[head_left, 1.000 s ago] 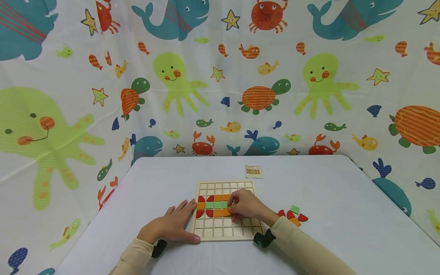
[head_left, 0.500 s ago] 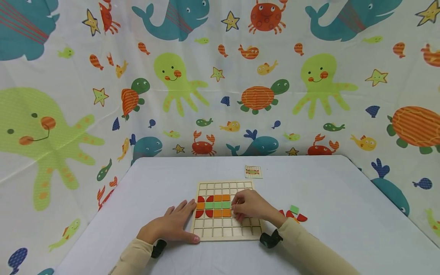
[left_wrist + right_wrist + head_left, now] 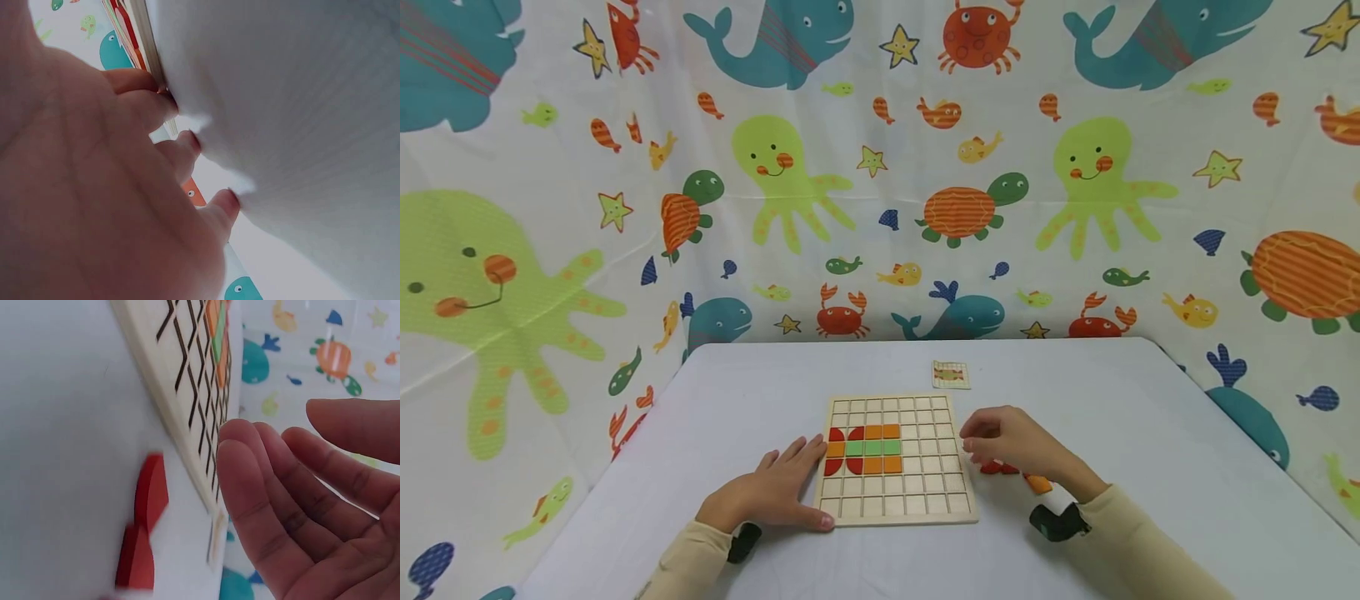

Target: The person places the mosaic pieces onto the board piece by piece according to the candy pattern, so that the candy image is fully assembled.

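A wooden grid board [image 3: 925,505] lies on the table, its left columns filled with red rounded pieces [image 3: 833,467], orange squares [image 3: 891,464] and a row of green squares [image 3: 873,448]. My left hand [image 3: 772,497] rests at the board's left edge with fingers spread; in the left wrist view, its fingertips touch the board's side [image 3: 149,50] and the tablecloth. Just right of the board hovers my right hand [image 3: 1026,442], holding nothing, thumb apart from its relaxed fingers [image 3: 240,481]. Beneath it lie loose red pieces [image 3: 151,490] and an orange piece [image 3: 1039,483]; the hand hides part of this pile.
A small pattern card [image 3: 951,375] lies behind the board. The white-covered table [image 3: 760,375] ends at a hanging cloth [image 3: 850,192] printed with sea animals. Each wrist wears a dark strapped camera [image 3: 1060,522].
My right hand has let go of an orange square at the end of the lower orange row and moved right, off the board, over the loose pieces. My left hand stays put.
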Motion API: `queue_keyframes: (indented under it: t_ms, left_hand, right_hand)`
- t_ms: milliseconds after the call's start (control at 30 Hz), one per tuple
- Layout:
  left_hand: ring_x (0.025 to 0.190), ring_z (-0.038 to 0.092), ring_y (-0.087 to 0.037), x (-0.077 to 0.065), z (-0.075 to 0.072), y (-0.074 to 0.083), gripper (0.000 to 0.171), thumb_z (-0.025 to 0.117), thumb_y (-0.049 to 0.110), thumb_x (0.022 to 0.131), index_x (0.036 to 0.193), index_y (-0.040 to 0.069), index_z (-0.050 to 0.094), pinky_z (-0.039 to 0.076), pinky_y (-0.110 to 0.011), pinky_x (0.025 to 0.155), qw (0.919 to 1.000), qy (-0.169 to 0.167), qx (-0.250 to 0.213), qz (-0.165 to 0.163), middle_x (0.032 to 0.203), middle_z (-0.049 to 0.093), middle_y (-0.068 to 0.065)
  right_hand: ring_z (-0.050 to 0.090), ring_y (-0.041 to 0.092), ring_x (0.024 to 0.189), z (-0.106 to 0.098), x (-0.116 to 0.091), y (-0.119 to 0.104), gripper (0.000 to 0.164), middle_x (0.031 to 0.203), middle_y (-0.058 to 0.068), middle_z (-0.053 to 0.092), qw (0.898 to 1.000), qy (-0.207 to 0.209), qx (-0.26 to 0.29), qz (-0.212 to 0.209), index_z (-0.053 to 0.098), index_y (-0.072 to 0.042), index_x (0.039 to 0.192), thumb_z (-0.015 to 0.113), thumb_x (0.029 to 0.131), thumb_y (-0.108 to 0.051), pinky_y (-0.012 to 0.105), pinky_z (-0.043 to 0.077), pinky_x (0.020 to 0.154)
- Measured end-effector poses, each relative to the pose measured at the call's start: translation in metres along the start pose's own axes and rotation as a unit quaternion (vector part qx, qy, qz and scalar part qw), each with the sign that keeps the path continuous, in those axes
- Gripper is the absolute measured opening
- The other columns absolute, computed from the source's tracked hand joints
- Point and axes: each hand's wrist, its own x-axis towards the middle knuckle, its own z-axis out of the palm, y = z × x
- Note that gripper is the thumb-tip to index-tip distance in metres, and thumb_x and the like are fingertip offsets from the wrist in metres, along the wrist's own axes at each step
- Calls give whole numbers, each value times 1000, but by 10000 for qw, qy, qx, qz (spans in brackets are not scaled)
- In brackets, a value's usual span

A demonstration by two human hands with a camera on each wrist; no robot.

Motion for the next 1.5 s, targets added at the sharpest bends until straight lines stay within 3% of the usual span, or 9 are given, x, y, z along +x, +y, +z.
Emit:
queue_keyframes:
  t_ms: [300, 600, 867, 1233, 1500]
  left_hand:
    - [161, 17, -41, 2, 2, -3, 121, 89, 62, 77, 168, 6, 31, 12, -69, 125, 10000, 22, 23, -64, 175, 27, -14]
    - [161, 16, -42, 2, 2, -2, 120, 89, 60, 78, 168, 6, 31, 12, -70, 125, 10000, 18, 43, -25, 175, 27, -15]
    - [161, 16, -41, 2, 2, -1, 121, 90, 61, 77, 168, 6, 32, 11, -69, 125, 10000, 33, 5, -81, 175, 27, -15]
    - [161, 17, -41, 2, 3, -1, 121, 91, 61, 76, 168, 7, 32, 12, -69, 126, 9999, 64, -19, -88, 174, 27, -14]
    - [161, 17, -42, 1, 2, -1, 119, 91, 58, 78, 168, 7, 32, 12, -69, 125, 10000, 29, -41, -49, 174, 27, -15]
  right_hand:
    - [67, 20, 79, -32, -28, 17, 14, 93, 0, 71, 9963, 221, -765, 329, 74, -2, 108, 77, 98, -11, 31, 62, 71]
    - [60, 18, 73, -48, -48, 34, 7, 80, -2, 66, 9922, -41, -1121, 547, 74, -7, 99, 79, 96, -11, 28, 54, 64]
    - [54, 18, 75, -46, -55, 47, 19, 77, -3, 59, 9892, -320, -1328, 537, 69, -10, 90, 87, 89, -13, 28, 47, 63]
    - [52, 18, 75, -38, -54, 46, 28, 78, 0, 54, 9869, -242, -1487, 583, 62, -9, 92, 89, 87, -10, 28, 44, 62]
    - [51, 16, 75, -38, -54, 43, 30, 79, -3, 54, 9910, -288, -1292, 195, 57, -11, 91, 87, 89, -7, 26, 43, 62]
